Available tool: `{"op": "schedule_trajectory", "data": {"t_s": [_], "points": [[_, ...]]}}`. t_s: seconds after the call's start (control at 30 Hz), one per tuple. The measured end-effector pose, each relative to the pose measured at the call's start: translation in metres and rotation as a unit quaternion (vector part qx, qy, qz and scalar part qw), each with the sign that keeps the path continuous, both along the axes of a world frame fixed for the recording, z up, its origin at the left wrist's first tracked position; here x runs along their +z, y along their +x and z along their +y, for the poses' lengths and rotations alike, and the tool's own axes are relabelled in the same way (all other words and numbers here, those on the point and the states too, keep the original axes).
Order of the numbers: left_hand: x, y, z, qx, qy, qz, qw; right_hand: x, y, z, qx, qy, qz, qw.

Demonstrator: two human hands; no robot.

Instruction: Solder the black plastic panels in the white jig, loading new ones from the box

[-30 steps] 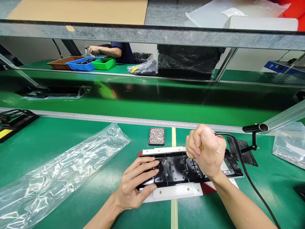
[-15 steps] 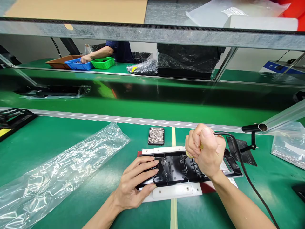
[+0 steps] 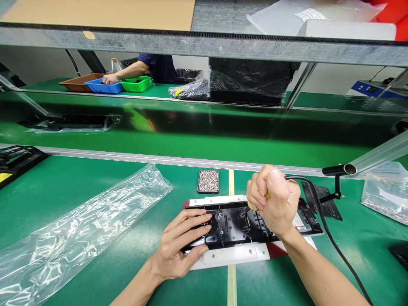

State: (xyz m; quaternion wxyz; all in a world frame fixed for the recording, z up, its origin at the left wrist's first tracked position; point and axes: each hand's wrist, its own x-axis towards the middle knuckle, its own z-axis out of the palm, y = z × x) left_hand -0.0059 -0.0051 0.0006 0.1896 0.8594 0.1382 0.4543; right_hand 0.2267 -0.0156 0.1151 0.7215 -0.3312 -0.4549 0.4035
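A long black plastic housing (image 3: pixel 230 231) lies with its ribbed inner side up in a white fixture (image 3: pixel 236 255) with red parts. My left hand (image 3: pixel 178 244) grips its left end, fingers spread over the inside and thumb along the near edge. Wrapped in a fist, my right hand (image 3: pixel 276 199) holds a corded soldering iron (image 3: pixel 253 206) by its yellow grip. The iron's thin tip slants down to the left, at the middle of the housing; whether it touches is unclear. Its black cable (image 3: pixel 321 214) leaves over the top of my fist. Behind the fixture sits a small black tray (image 3: pixel 208 182) of tiny metal pieces.
A clear plastic bag (image 3: pixel 95 229) lies at the left. At the right are a tube holder (image 3: pixel 339 171) and a bag of small metal pieces (image 3: pixel 382 199). Across the bench, a co-worker's hand (image 3: pixel 111 79) is in a blue bin (image 3: pixel 105 87). A metal shelf (image 3: pixel 178 44) spans above.
Both my hands and the iron keep nearly the same place on the housing. The co-worker's hand has moved slightly left over the blue bin. The whole view has shifted a little.
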Motion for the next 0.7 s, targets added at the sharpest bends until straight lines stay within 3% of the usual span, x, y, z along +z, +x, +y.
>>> {"op": "schedule_trajectory", "data": {"t_s": [0.7], "points": [[0.0048, 0.0024, -0.0001, 0.005, 0.004, -0.01, 1.0, 0.0002, -0.0009, -0.0002, -0.002, -0.001, 0.003, 1.0]]}}
